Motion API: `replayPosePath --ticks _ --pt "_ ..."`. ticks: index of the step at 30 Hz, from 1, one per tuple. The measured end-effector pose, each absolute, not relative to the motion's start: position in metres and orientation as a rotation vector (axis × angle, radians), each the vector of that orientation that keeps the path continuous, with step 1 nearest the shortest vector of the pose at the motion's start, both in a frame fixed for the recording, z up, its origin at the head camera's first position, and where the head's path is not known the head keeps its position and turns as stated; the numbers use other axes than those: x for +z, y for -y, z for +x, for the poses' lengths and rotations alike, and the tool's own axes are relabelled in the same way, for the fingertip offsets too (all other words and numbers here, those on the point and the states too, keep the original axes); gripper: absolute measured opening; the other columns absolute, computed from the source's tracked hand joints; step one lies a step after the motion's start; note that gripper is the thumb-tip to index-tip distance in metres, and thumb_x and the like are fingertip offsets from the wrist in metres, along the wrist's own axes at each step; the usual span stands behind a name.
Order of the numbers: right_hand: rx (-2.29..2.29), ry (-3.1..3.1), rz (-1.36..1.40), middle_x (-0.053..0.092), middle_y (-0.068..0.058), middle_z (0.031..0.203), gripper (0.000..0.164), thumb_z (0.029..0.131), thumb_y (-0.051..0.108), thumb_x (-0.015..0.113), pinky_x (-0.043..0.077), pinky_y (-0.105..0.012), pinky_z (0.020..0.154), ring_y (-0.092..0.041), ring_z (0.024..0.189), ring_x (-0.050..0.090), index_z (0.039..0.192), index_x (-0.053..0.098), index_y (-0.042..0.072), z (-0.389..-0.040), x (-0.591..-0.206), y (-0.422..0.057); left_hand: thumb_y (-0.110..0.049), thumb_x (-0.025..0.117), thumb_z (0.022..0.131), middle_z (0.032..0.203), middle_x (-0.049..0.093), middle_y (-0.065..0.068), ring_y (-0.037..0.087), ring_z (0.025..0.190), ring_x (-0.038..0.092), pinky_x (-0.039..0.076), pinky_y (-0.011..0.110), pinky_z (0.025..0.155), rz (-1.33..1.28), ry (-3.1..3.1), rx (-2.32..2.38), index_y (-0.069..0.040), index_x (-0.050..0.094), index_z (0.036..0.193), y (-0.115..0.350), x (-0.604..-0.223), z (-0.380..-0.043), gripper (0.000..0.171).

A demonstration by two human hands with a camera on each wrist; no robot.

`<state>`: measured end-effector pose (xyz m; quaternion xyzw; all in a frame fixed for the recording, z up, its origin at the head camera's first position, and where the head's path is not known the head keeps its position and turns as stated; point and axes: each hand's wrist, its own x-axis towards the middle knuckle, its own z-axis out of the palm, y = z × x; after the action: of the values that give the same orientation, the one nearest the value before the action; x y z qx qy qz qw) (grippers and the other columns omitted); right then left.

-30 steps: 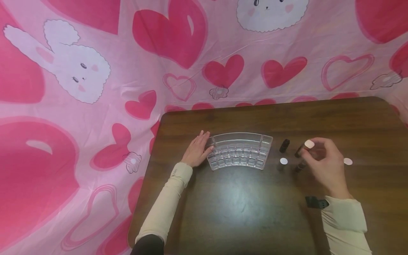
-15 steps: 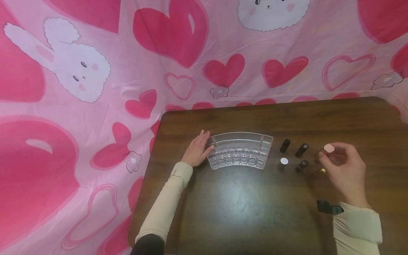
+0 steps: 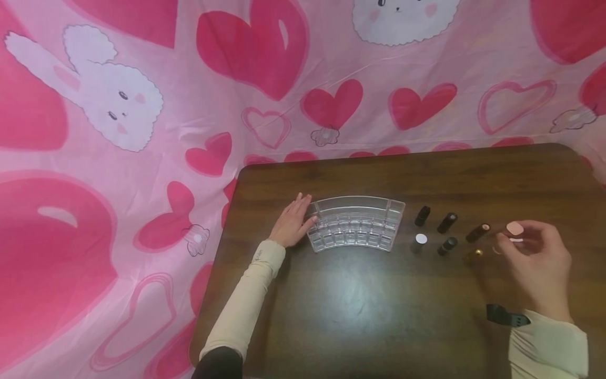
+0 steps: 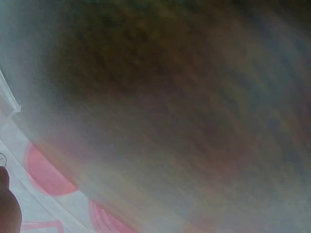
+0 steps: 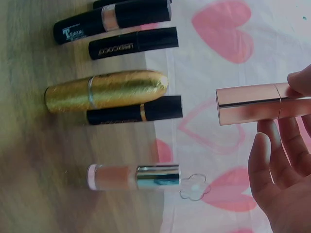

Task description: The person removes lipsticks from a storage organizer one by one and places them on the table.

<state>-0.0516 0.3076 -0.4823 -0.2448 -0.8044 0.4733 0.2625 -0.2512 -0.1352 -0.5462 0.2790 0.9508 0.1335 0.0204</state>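
My right hand (image 3: 539, 258) pinches a rose-gold lipstick tube (image 5: 248, 104) between thumb and fingers, raised over the right side of the table. Beyond it in the right wrist view stands a lip gloss (image 5: 158, 176) with a silver cap and a pinkish body. My left hand (image 3: 291, 223) lies with straight fingers at the left end of a clear makeup organizer (image 3: 355, 202), whose small compartments run in curved rows. The left wrist view is mostly blurred, with a bit of a finger (image 4: 7, 204) at its lower left edge.
Between organizer and right hand, upright tubes stand in two rows: several black lipsticks (image 3: 447, 222), a white-topped tube (image 3: 419, 241) and a gold bullet-shaped lipstick (image 5: 107, 91). A pink heart-print cloth (image 3: 331, 58) hangs behind and left of the brown table (image 3: 350, 305).
My right hand has moved rightward with the rose-gold lipstick, from over the black tubes to past them, uncovering the gold one. The left hand has stayed at the organizer.
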Motion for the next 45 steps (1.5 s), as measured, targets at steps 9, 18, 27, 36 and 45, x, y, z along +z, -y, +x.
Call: replayPosePath --ticks 9,18,27,36,45 --pt "1.328 2.143 -0.835 0.054 0.030 0.083 0.033 0.080 0.009 0.073 0.036 0.000 0.063 0.017 0.070 0.051 0.094 0.056 0.034 -0.044 -0.488 -0.318 -0.057 0.036 0.097 0.162 0.022 0.000 0.016 0.152 0.009 0.019 0.039 0.122 0.861 -2.941 0.450 -0.017 0.018 0.156 0.134 -0.546 -0.251 0.073" --pt "1.399 2.069 -0.910 0.055 0.026 0.085 0.033 0.079 0.005 0.073 0.038 0.002 0.063 0.015 0.069 0.052 0.091 0.057 0.031 -0.037 -0.492 -0.329 -0.056 0.037 0.098 0.162 0.022 0.001 0.016 0.152 0.008 0.020 0.040 0.122 0.850 -2.940 0.440 -0.016 0.019 0.156 0.134 -0.546 -0.252 0.073" --pt "1.334 2.208 -0.914 0.052 0.034 0.074 0.038 0.079 0.007 0.072 0.036 0.001 0.057 0.021 0.061 0.049 0.088 0.052 0.037 -0.027 -0.500 -0.341 -0.055 0.040 0.097 0.162 0.023 0.000 0.016 0.152 0.009 0.020 0.041 0.122 0.845 -2.947 0.482 -0.013 0.023 0.154 0.134 -0.546 -0.250 0.073" --pt "1.230 2.443 -0.734 0.043 0.044 0.070 0.035 0.083 0.012 0.070 0.036 -0.002 0.051 0.027 0.060 0.044 0.091 0.047 0.037 -0.015 -0.516 -0.351 -0.054 0.041 0.097 0.162 0.022 -0.001 0.015 0.152 0.008 0.019 0.040 0.122 0.824 -2.940 0.478 -0.014 0.022 0.155 0.134 -0.545 -0.249 0.073" --pt "1.189 2.528 -0.701 0.039 0.044 0.073 0.022 0.084 0.015 0.073 0.035 -0.005 0.051 0.028 0.060 0.042 0.095 0.053 0.016 -0.016 -0.527 -0.348 -0.055 0.040 0.097 0.162 0.022 -0.001 0.016 0.152 0.009 0.020 0.041 0.122 0.834 -2.937 0.483 -0.015 0.021 0.155 0.135 -0.546 -0.250 0.073"
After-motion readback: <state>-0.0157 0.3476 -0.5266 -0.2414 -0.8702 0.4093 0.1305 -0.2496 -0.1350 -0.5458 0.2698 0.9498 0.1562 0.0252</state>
